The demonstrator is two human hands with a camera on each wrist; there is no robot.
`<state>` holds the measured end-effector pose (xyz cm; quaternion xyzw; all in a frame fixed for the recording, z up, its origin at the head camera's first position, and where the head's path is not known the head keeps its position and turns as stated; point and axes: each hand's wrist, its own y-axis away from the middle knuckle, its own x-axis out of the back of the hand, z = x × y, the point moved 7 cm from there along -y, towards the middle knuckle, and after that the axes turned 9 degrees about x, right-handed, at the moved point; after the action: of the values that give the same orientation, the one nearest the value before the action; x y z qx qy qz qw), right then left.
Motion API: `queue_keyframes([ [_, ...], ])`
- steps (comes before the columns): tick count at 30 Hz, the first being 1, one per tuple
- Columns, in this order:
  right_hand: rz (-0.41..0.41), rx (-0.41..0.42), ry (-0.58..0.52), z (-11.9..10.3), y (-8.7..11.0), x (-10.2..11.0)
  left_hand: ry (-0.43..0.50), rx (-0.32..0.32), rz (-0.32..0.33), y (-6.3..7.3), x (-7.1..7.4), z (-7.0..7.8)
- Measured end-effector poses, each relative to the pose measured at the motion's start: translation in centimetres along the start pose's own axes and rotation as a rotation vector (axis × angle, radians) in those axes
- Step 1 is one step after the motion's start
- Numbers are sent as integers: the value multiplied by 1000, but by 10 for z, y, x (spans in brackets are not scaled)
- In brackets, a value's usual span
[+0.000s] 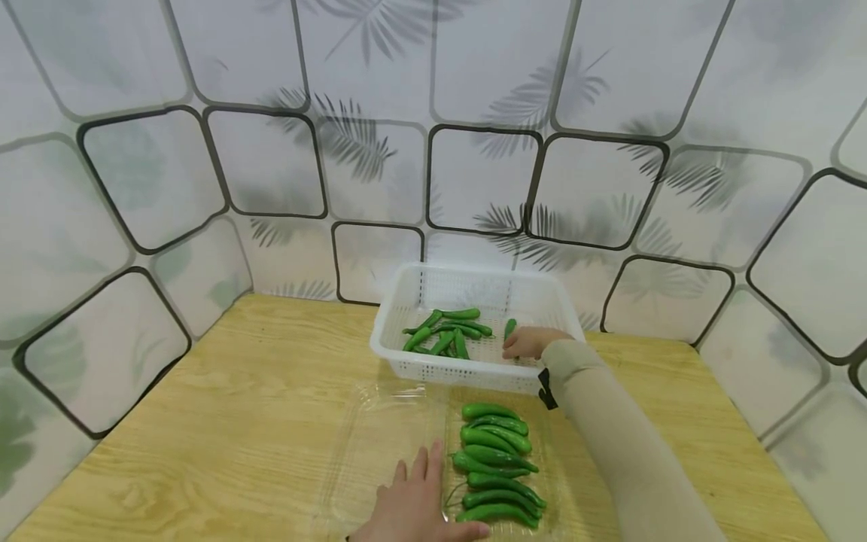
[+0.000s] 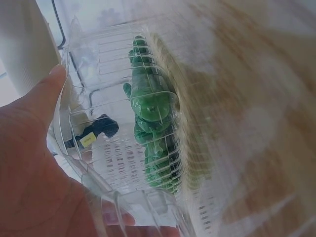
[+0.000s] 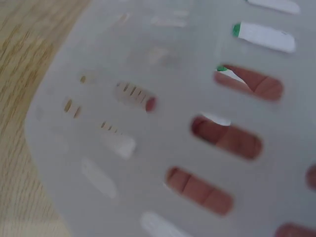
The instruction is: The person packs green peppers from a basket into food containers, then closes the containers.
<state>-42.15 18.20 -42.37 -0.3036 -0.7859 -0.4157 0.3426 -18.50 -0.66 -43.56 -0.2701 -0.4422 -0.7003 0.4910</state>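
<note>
Inside the white slotted basket [image 1: 467, 373], my right hand [image 1: 538, 341] pinches a green chili pepper [image 1: 510, 328], partly hidden by the fingers. Through the basket's slots in the right wrist view, bent fingers [image 3: 200, 191] show with bits of green beside them. My left hand [image 1: 415, 503] rests on the hinge side of a clear plastic clamshell box [image 1: 386, 444], fingers straight and spread, thumb [image 2: 47, 96] along the box's near wall. Several green chili peppers [image 1: 497, 455] lie side by side in the box's right half.
More loose chili peppers [image 1: 450, 331] lie in the left part of the basket. The basket stands at the back of the wooden table [image 1: 237, 406], against a patterned wall covering [image 1: 379, 173]. A black strap [image 1: 547, 389] hangs by the right wrist.
</note>
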Motion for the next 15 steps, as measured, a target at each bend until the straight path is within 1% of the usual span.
queue_keyframes([
  [4, -14, 20, -78, 1, -2, -2, 1, -5, 5, 1, 1, 1],
  [10, 26, 43, -130, -1, -4, 0, -9, -15, 26, 2, 2, 2],
  [12, 63, 61, -123, -3, -4, 4, -11, -15, 31, 3, 2, 2],
  [15, 170, 73, -34, -5, -2, 15, -18, -15, 38, 3, 2, 2],
])
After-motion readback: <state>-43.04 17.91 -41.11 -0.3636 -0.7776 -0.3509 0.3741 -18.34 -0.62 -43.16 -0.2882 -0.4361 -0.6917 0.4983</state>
